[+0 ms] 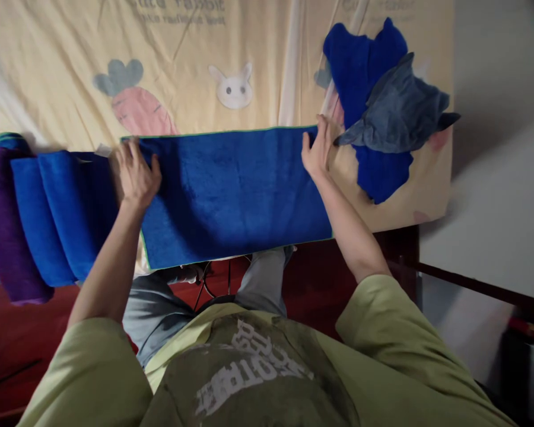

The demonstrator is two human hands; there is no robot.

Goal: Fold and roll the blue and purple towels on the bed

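A blue towel point(235, 196) with a thin green edge lies spread lengthwise along the near side of the bed-like surface, its front edge close to my legs. At its far left corner, my left hand point(137, 175) has its fingers curled over the cloth, the thumb apart. My right hand point(319, 148) grips the far right corner, with fingers bent over the edge. To the right of that hand sits a crumpled grey-blue cloth point(400, 110) on top of a bunched darker blue cloth point(351, 65).
Several folded towels stand in a row at the left, among them a purple towel point(13, 225) and a blue folded towel point(66, 207). The cream sheet point(267, 47) has rabbit and carrot prints. A pale wall point(498, 154) borders the right side; the floor point(311, 284) is red.
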